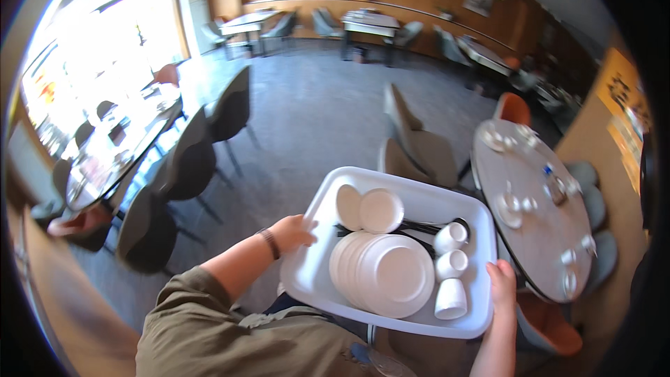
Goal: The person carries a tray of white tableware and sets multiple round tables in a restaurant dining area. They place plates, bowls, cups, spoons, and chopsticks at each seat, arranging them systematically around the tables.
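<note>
My left hand (294,234) grips the left rim of a white plastic tub (309,277), and my right hand (501,285) holds its right rim. Held level in front of my waist, the tub carries a toppled stack of white plates (400,275). Two piles of small white dishes (381,210) lean behind them. Along the right side lie white cups (451,264), one above another in the view. Black chopsticks or similar utensils (421,228) lie partly hidden under the dishes. A small dark round item shows behind the topmost cup.
To my right stands an oval table (539,220) set with crockery, with beige chairs (419,146) and an orange chair (549,327) around it. Dark chairs (191,162) line a long table (94,178) by the bright windows at left. More tables (370,21) stand along the far wall.
</note>
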Motion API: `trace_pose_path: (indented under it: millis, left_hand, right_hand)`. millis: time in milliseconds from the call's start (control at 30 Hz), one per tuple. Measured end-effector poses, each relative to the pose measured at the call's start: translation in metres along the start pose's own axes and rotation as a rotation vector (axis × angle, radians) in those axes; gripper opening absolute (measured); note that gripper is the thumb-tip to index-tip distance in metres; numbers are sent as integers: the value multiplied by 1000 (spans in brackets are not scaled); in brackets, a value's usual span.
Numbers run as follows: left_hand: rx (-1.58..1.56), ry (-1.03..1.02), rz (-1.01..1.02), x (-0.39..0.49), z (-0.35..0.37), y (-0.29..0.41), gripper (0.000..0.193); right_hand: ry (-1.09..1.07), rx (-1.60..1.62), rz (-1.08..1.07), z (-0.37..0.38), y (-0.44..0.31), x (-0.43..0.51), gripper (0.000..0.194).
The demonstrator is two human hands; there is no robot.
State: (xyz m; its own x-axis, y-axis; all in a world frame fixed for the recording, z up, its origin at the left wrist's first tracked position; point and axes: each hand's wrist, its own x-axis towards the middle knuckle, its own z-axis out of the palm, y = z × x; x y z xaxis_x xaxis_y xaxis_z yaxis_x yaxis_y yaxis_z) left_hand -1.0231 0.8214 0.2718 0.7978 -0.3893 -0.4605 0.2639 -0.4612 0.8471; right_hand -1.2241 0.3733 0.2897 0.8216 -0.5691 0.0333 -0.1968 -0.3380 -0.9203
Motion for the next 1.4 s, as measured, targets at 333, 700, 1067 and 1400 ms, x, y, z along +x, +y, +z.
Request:
trace_pose_path:
  millis: [333, 700, 1067, 1400]
  left_hand:
    - [-380, -122, 45, 11, 11, -28, 48]
    - [-197, 318, -13, 23, 97, -49, 49]
    - [-492, 710, -93, 116, 110, -24, 47]
    - [-541, 814, -123, 268, 45, 55, 46]
  right_hand:
    - [7, -57, 79, 5, -14, -1, 25]
    - [-278, 148, 11, 31, 131, 123, 23]
    - [-566, 36, -220, 136, 86, 365, 25]
    - [-705, -4, -191, 248, 45, 566, 24]
